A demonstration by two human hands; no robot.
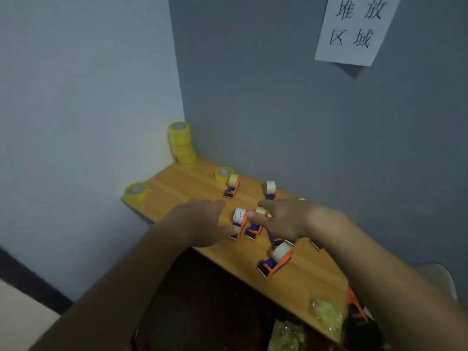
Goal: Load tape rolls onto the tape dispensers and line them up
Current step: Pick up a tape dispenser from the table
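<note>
Several orange-and-blue tape dispensers with pale rolls on them stand on the wooden tabletop (pixel 291 287). Two are at the back (pixel 232 190) (pixel 270 190), and one is nearer the front (pixel 274 260). Two more stand side by side in the middle, between my hands. My left hand (pixel 202 224) has straight, spread fingers, its thumb touching the base of the left middle dispenser (pixel 239 219). My right hand (pixel 281 219) reaches in from the right, with straight fingers lying on the roll of the right middle dispenser (pixel 254 230). It hides part of another dispenser behind it.
A stack of yellow tape rolls (pixel 181 143) stands in the back corner against the walls. Single yellow rolls lie at the left edge (pixel 136 191) and near the back (pixel 222 174). Crumpled clear wrapping (pixel 326 312) lies at the table's near end. A paper sign (pixel 354 29) hangs on the wall.
</note>
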